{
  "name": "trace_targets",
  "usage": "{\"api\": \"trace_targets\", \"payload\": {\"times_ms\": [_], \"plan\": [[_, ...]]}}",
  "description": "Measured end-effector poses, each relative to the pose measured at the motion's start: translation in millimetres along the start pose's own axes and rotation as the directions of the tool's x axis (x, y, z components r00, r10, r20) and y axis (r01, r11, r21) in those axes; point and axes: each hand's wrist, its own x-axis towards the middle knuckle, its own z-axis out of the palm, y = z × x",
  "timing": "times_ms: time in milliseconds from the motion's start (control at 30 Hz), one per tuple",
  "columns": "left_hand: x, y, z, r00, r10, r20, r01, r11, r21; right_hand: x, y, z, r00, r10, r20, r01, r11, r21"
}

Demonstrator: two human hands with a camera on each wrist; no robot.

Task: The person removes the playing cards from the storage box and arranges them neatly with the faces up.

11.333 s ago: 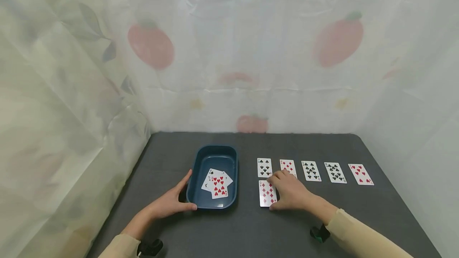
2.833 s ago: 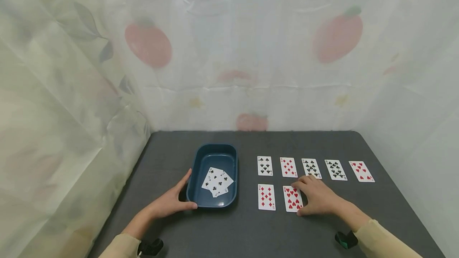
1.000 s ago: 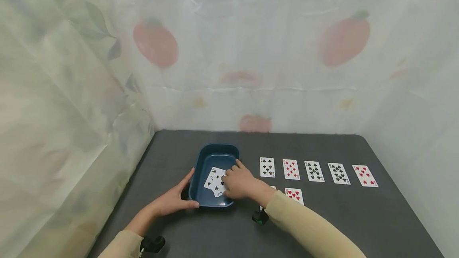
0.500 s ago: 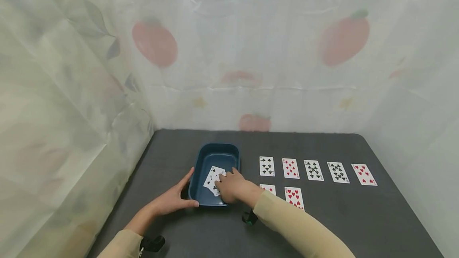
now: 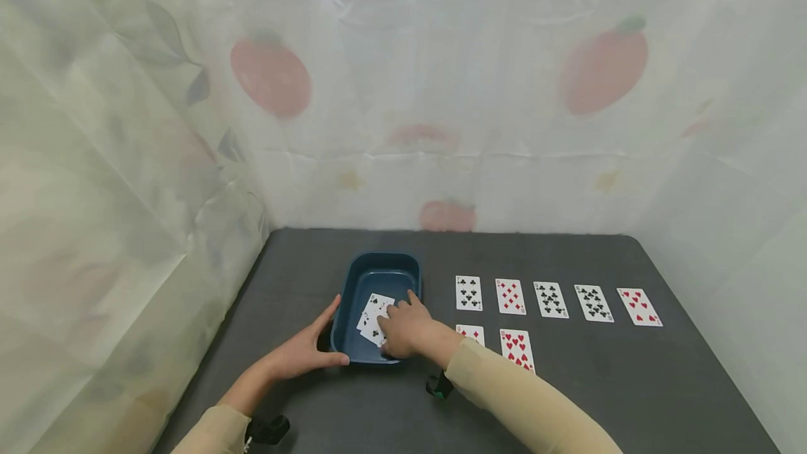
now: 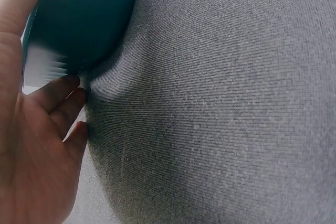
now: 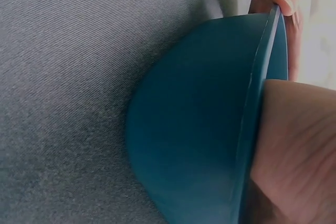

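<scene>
A deep blue rectangular tray [image 5: 386, 281] stands on the dark tabletop, left of centre. My left hand [image 5: 309, 352] grips it at the near left, its thumb on the near rim and a finger along the left wall; the left wrist view shows the other fingers against the outside. Two or so overlapping black-suit playing cards [image 5: 372, 322] lie face up inside. My right hand [image 5: 408, 328] reaches over the right rim and pinches at a card there between thumb and finger; part of that contact is hidden. In the right wrist view the tray wall [image 7: 194, 119] covers those fingers.
Right of the tray, several face-up cards form a row, from a black-suit card [image 5: 468, 293] to a hearts card [image 5: 639, 307]. Nearer me lie a diamonds card [image 5: 470, 333], partly behind my right arm, and a hearts card [image 5: 517, 350]. Patterned white curtains [image 5: 403, 90] enclose the table.
The diamonds and hearts cards were laid out in a nearer row. My right hand then moved left into the tray, and the cards there have shifted slightly. My left hand has stayed put.
</scene>
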Motion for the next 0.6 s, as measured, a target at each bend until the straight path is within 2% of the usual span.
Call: {"api": "trace_targets", "payload": {"times_ms": [200, 433, 600], "plan": [[-0.1, -0.5, -0.2, 1.000, 0.000, -0.005, 0.000, 1.000, 0.004, 0.5, -0.9, -0.5, 0.999, -0.032, 0.041, 0.032, 0.999, 0.007], [0.8, -0.9, 0.2, 1.000, -0.002, -0.001, 0.002, 1.000, -0.002, 2.2, 2.2, 0.2, 0.997, -0.074, -0.029, 0.074, 0.997, 0.019], [0.3, 1.6, -0.4, 1.000, -0.009, 0.002, 0.009, 1.000, 0.004, -0.6, 4.4, 0.4, 0.994, -0.107, -0.003, 0.106, 0.994, -0.006]]}}
